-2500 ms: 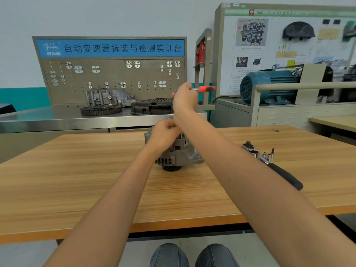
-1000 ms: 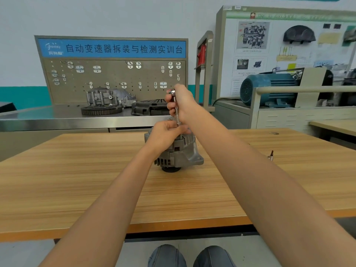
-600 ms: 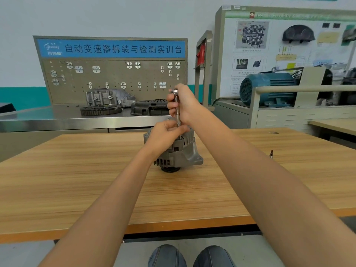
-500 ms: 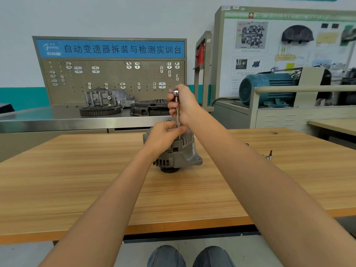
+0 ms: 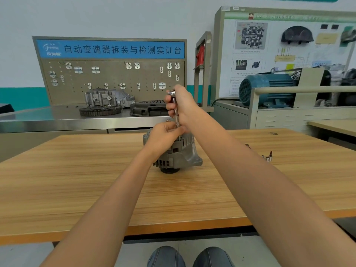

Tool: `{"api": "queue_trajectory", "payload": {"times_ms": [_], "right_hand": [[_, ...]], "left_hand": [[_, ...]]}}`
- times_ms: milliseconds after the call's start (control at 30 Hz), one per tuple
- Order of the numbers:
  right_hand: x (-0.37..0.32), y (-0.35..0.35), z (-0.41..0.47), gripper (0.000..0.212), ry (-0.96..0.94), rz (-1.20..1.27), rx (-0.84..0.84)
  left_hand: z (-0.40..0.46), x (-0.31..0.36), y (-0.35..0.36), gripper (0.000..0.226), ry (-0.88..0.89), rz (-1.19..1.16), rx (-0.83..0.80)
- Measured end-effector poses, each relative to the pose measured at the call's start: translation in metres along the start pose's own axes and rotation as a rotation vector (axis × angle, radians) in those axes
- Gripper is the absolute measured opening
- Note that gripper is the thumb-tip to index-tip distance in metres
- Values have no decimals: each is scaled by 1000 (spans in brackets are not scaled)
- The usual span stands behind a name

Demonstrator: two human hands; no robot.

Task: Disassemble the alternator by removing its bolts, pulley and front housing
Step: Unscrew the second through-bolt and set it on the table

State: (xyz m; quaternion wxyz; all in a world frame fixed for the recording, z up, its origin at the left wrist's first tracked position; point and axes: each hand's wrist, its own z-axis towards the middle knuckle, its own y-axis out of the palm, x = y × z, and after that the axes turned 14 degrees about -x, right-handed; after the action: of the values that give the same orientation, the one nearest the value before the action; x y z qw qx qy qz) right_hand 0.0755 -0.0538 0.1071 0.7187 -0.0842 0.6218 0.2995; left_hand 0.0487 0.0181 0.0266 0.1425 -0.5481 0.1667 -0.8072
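Head view: alternator (image 5: 174, 151) sits mid-table, pulley down. Right hand (image 5: 180, 105) grips the driver (image 5: 175, 108) upright, straight above it. Left hand (image 5: 165, 136) pinches the driver's tip at the housing top, so the next turn probably runs about that vertical axis.

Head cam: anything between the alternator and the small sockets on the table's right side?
Only the person's right forearm crosses above; the wooden table between alternator and sockets looks bare.
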Motion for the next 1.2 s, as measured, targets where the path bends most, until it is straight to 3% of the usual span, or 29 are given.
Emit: {"api": "queue_trajectory", "payload": {"times_ms": [100,200,333,400,467,567,700,767,833,900,967,1033,1133,1200], "right_hand": [[8,12,-2,31,-129,-29,219],[10,15,0,33,-209,-5,326],[-2,4,1,27,15,-12,69],[-6,-4,1,25,63,-12,-52],[-5,-5,0,24,57,-2,-61],[1,5,-1,28,-45,23,147],[6,12,4,36,-157,-13,384],[3,10,5,34,-92,-41,312],[-2,5,3,27,8,-19,118],[-7,-3,1,25,67,-15,-49],[-6,-6,0,25,74,-5,-98],[-2,-1,-1,27,18,16,22],[8,10,-1,33,-171,26,340],[8,10,2,34,-198,14,402]], "left_hand": [[-1,-1,0,47,-20,15,47],[0,0,1,48,-51,16,85],[0,1,3,15,0,-21,48],[0,0,2,8,7,-38,23],[0,-1,1,10,7,-34,19],[0,0,2,14,13,-6,47],[0,-1,4,37,-16,8,98],[1,-1,3,27,5,-9,84],[-1,0,2,12,18,-34,54],[-1,0,2,10,18,-49,30],[-1,0,2,11,24,-42,29],[0,-1,2,12,32,-21,38],[1,-2,4,32,-1,8,92],[1,-3,3,30,-3,18,93]]}}
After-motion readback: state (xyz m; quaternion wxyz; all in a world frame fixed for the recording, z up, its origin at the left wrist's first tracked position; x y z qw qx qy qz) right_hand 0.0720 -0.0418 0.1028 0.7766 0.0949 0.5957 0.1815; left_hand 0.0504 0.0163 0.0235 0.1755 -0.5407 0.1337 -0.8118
